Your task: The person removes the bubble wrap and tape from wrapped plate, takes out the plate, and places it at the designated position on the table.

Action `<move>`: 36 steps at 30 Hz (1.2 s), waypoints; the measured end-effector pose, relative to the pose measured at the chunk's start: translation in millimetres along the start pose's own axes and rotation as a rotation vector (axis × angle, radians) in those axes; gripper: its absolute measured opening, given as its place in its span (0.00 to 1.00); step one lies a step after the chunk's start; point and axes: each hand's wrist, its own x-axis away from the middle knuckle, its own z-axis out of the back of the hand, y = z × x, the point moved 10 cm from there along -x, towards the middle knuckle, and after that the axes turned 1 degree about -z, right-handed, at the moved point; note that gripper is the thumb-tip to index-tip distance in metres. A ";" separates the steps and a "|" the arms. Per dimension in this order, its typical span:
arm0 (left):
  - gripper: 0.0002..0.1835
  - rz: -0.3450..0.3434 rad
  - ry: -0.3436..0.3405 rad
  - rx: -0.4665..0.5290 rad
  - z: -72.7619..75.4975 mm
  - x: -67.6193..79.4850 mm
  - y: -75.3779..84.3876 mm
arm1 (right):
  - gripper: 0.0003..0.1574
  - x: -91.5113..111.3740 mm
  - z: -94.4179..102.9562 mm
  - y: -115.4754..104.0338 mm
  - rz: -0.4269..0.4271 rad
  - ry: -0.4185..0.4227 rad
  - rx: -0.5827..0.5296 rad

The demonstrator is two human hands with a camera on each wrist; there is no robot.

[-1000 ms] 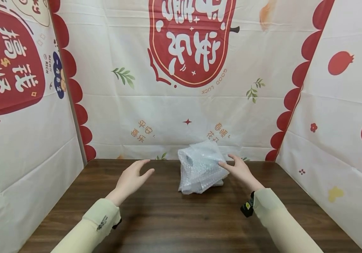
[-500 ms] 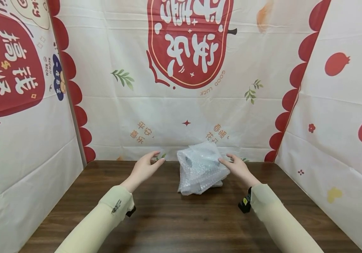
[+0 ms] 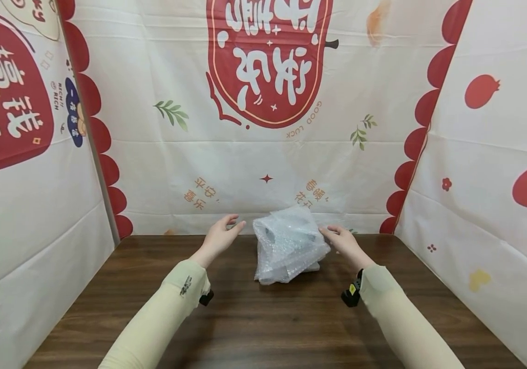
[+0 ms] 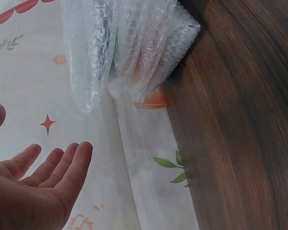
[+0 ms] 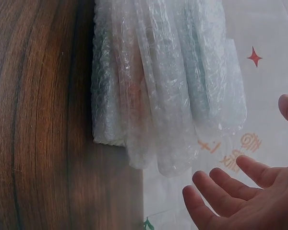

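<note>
One bubble-wrapped stack (image 3: pixel 288 248) (two hands (image 3: pixel 218 237) (image 3: pixel 345 243))

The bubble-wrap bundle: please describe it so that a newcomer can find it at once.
Look to the far edge of the dark wooden table, before the printed white cloth. There, between the left hand and the right hand, is the bubble-wrap bundle. Its translucent, shiny, bubbled layers set it apart from wood and cloth.

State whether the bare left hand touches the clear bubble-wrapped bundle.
Apart: the left wrist view shows white cloth between the left hand and the bubble-wrapped bundle.
</note>
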 end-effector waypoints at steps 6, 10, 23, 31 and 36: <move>0.32 0.041 -0.006 0.057 -8.6 -11.0 -10.7 | 0.44 -5.9 -0.4 4.1 -0.012 -0.012 -0.007; 0.32 0.065 -0.025 0.124 -20.0 -14.8 -17.8 | 0.43 -9.3 -2.3 8.4 -0.015 -0.012 0.008; 0.40 0.189 -0.112 0.275 -57.6 -24.3 -38.7 | 0.38 -21.8 -8.0 22.5 -0.063 0.002 -0.059; 0.43 0.185 -0.131 0.320 -67.4 -34.9 -34.8 | 0.37 -32.5 -6.3 16.1 -0.054 -0.033 -0.065; 0.45 0.178 -0.147 0.340 -76.9 -38.5 -34.3 | 0.36 -37.1 -8.1 15.2 -0.057 -0.027 -0.056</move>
